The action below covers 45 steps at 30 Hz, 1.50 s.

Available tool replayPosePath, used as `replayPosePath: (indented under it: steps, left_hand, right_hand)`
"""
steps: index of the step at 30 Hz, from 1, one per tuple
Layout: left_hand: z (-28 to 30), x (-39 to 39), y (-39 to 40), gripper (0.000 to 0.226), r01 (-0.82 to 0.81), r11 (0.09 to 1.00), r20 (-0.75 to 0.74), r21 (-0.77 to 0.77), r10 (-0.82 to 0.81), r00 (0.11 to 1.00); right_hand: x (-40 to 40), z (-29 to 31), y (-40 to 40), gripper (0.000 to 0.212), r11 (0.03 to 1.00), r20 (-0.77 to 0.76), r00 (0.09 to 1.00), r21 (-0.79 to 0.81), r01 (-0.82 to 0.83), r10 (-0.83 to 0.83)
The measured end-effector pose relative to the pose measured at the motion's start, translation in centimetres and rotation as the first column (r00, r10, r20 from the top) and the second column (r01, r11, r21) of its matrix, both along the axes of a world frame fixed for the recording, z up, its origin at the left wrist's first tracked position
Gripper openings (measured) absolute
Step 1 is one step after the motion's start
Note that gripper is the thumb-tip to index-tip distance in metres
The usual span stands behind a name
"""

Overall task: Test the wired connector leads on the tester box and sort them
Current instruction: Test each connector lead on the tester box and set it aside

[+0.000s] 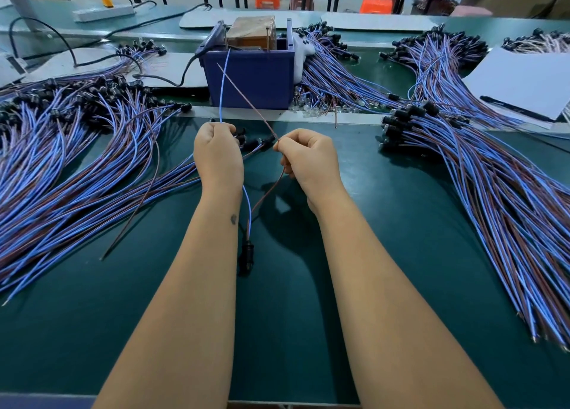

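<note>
Head view, lead (248,211) between left hand (218,158), right hand (308,158)

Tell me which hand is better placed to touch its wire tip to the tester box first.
Probably the left hand: its thin blue wire rises straight to the blue plastic tester box, tip at the rim. The right hand's thin brown wire slants leftward, its tip short of the box top.

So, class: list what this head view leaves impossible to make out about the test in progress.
- Tester box contacts: too small, behind the blue bin wall.
- Left hand grip on the blue wire: fingertips hidden behind the hand.
- Right pile: wire ends cut off by the frame edge.
</note>
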<state>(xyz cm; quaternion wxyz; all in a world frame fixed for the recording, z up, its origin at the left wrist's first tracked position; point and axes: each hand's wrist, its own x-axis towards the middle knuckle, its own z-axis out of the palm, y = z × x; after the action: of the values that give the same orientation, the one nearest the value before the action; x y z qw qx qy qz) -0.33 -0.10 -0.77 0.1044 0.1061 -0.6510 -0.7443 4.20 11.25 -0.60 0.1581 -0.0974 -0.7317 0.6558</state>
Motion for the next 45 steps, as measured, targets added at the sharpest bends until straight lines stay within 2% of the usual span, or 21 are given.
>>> replayPosePath:
  steps: [11,24,33,39,42,45]
  left_hand:
    - [0.1,-0.2,-0.2,0.030,-0.004,0.998,0.019,0.070,0.003,1.000]
    - [0.4,0.3,-0.1,0.024,-0.016,0.993,0.046,0.115,0.011,0.999]
    - [0.9,0.3,-0.1,0.022,-0.031,0.989,0.100,0.143,0.017,0.995]
    - [1.0,0.5,-0.1,0.022,-0.044,0.995,0.086,0.090,0.036,0.996]
    - [0.7,1.1,0.1,0.023,0.052,0.996,-0.012,-0.071,-0.053,0.999]
    - [0.7,1.5,0.8,0.021,0.234,0.969,-0.055,-0.079,-0.239,0.969]
  right_hand:
    - [0.0,0.4,0.3,0.018,0.984,-0.027,0.993,-0.143,0.109,-0.114]
    - [0.4,0.8,0.6,0.020,0.936,-0.031,0.965,-0.256,0.244,-0.260]
    - [0.6,1.1,0.7,0.018,0.914,-0.031,0.952,-0.290,0.284,-0.305]
    - [0.6,1.0,0.7,0.020,0.916,-0.038,0.951,-0.284,0.284,-0.306]
    - [0.5,0.8,0.6,0.022,0.942,-0.096,0.958,-0.234,0.241,-0.269]
    - [0.2,0.6,0.0,0.026,0.982,-0.148,0.976,-0.122,0.142,-0.159]
